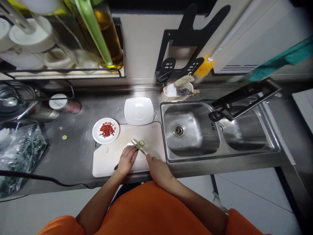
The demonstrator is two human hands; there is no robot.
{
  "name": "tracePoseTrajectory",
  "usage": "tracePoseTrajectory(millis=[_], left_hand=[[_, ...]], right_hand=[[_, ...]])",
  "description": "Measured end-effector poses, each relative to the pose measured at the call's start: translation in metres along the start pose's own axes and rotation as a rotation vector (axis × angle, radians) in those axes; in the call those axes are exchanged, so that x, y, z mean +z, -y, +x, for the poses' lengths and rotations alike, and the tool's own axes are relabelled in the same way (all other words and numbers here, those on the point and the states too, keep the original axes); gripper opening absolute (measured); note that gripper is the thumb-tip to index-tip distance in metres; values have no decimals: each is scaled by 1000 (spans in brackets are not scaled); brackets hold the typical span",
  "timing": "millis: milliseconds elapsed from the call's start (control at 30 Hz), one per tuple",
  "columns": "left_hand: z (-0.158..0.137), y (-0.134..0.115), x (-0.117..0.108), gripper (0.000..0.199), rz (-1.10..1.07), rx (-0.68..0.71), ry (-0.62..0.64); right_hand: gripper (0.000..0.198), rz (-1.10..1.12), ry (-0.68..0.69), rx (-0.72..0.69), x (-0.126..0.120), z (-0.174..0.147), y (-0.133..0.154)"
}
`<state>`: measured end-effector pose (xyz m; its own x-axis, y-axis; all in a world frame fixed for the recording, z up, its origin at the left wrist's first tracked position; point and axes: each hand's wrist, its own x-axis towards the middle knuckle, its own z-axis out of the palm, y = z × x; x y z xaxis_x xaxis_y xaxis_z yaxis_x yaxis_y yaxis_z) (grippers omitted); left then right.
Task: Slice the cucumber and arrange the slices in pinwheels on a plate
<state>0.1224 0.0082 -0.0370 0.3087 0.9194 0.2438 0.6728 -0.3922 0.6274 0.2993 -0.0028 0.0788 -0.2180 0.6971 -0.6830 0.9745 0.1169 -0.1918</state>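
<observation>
My right hand (157,168) grips a small knife (139,147), its blade angled to the far left over the pale cutting board (153,133). My left hand (127,160) is closed on a cucumber; most of it is hidden, but its dark green end (116,167) sticks out below the palm. Close by the blade, a round cucumber slice (141,143) lies flat on the wet board. A pale end piece (107,149) rests toward the board's left side. The fingertips of my left hand are right beside the blade.
Overlapping the board's back left corner is a white plate (96,135) of red pieces. Behind the board stands a white square dish (139,111). A double sink (168,156) adjoins on the right. At left lie a plastic bag of greens (24,160), a jar (65,103) and a green slice (64,137).
</observation>
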Motion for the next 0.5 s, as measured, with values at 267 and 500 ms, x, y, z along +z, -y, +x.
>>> tracePoseTrajectory(millis=[267, 500], left_hand=[[-1, 1, 2, 22, -12, -1, -3], [-2, 3, 2, 24, -6, -9, 11]], right_hand=[[39, 71, 5, 19, -8, 11, -14], [42, -29, -26, 44, -1, 21, -20]])
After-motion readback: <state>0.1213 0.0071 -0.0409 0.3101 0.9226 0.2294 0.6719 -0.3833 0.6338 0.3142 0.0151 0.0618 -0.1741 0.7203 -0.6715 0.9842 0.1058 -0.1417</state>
